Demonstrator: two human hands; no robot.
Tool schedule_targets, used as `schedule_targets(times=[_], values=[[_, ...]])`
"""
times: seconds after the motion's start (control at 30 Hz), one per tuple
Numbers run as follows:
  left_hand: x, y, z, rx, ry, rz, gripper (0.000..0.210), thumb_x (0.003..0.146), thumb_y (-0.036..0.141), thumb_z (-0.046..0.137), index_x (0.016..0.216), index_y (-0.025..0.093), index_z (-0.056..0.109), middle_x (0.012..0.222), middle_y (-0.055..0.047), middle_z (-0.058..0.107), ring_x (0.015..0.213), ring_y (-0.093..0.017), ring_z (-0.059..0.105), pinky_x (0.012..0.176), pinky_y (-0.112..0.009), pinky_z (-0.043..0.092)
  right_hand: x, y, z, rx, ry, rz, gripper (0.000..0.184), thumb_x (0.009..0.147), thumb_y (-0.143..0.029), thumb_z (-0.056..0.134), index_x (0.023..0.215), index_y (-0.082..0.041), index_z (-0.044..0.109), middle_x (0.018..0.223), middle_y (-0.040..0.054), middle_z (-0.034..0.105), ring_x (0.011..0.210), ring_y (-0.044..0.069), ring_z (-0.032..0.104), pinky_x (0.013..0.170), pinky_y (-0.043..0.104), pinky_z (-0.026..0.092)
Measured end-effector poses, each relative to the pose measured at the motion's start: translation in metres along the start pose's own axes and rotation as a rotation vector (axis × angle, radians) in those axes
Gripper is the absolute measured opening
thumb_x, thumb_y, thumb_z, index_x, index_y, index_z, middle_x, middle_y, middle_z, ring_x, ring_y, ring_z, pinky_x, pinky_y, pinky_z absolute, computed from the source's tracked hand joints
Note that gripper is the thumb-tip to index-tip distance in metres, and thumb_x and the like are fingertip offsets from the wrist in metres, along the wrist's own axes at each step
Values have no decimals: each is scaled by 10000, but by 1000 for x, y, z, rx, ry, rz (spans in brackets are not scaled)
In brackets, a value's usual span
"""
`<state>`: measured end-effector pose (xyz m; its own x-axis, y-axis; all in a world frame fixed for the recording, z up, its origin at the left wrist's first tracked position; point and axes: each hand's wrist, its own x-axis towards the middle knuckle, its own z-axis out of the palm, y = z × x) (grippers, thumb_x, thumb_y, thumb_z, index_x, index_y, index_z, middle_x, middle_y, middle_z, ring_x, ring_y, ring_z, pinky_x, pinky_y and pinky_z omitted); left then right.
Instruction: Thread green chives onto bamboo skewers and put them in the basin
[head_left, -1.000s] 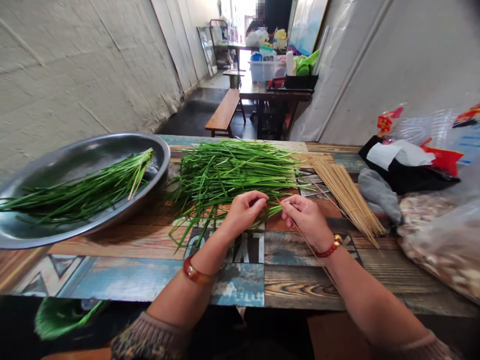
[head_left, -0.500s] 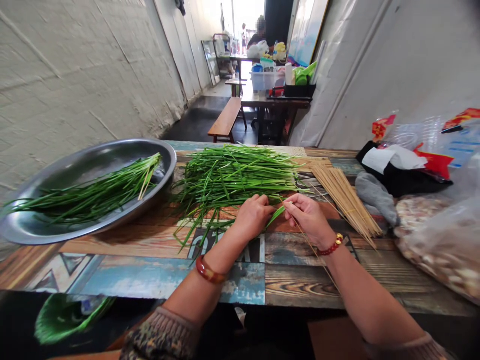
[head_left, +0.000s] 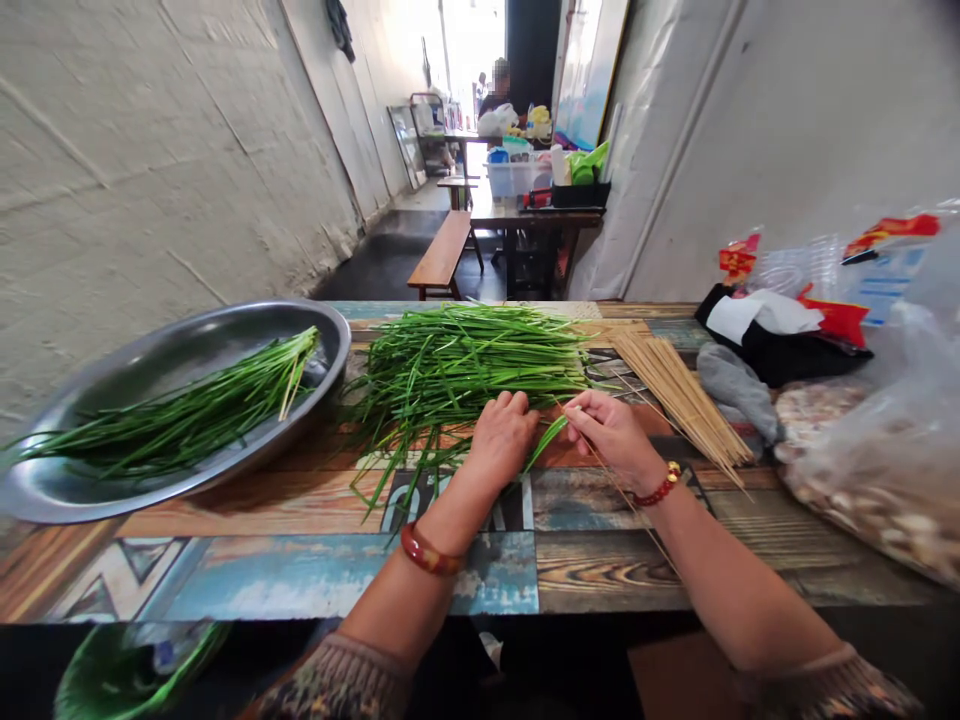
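Observation:
My left hand (head_left: 504,436) is closed, knuckles up, at the near edge of a pile of garlic chives (head_left: 472,350). A few chive blades (head_left: 546,446) stretch from under its fingers to my right hand (head_left: 609,432). With thumb and fingertips pinched, the right hand grips a thin bamboo skewer (head_left: 651,532) at the chives' ends; the skewer slants back beneath that wrist. The left fingertips are hidden. More bamboo skewers (head_left: 686,405) lie in a loose bundle to the right. At the left, a metal basin (head_left: 232,478) holds chives (head_left: 202,410) with skewers through their pale ends.
A clear bag of pale, chunky pieces (head_left: 877,480) sits at the table's right, beside a grey cloth-like item (head_left: 739,395) and plastic packaging (head_left: 892,265). Beyond are a wooden bench (head_left: 442,250), a farther table with a plastic bin (head_left: 519,178), and a person (head_left: 495,90). A green bin (head_left: 97,670) stands below.
The camera view has shifted slightly, so the scene sits lower and a little to the left at the back. Both hands keep nearly the same hold on the chives and skewer.

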<state>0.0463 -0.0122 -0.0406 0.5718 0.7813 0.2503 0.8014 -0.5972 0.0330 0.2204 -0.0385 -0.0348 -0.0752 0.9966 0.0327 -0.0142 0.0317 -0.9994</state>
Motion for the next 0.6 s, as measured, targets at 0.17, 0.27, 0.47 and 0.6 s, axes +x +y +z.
schedule_targets(times=[0.17,0.27,0.47,0.6], values=[[0,-1,2,45,10,-25,180,902,225,488,835,159,641,914,-97,562,909,-244,473,726,-371,376,0,3,-2,5,-21,-13,326,786,-479,650,824,-166,564,572,-43,591,398,65,488,392,191,368],[0,-1,2,53,14,-33,160,898,220,494,846,158,632,915,-95,565,909,-241,476,729,-367,376,1,3,-4,-4,-18,-17,324,791,-477,645,827,-165,564,579,-42,593,399,65,489,393,194,370],[-3,-2,0,4,20,26,167,892,257,521,807,182,644,925,-87,562,910,-232,462,713,-355,361,1,0,-3,4,-26,-11,307,793,-466,646,819,-172,558,586,-42,591,408,64,491,401,193,371],[-3,-3,-3,-33,5,61,181,889,252,524,773,186,647,898,-86,571,899,-230,460,707,-356,354,-1,-1,-3,-1,-22,0,322,781,-479,654,821,-174,561,589,-39,594,410,68,490,401,201,369]])
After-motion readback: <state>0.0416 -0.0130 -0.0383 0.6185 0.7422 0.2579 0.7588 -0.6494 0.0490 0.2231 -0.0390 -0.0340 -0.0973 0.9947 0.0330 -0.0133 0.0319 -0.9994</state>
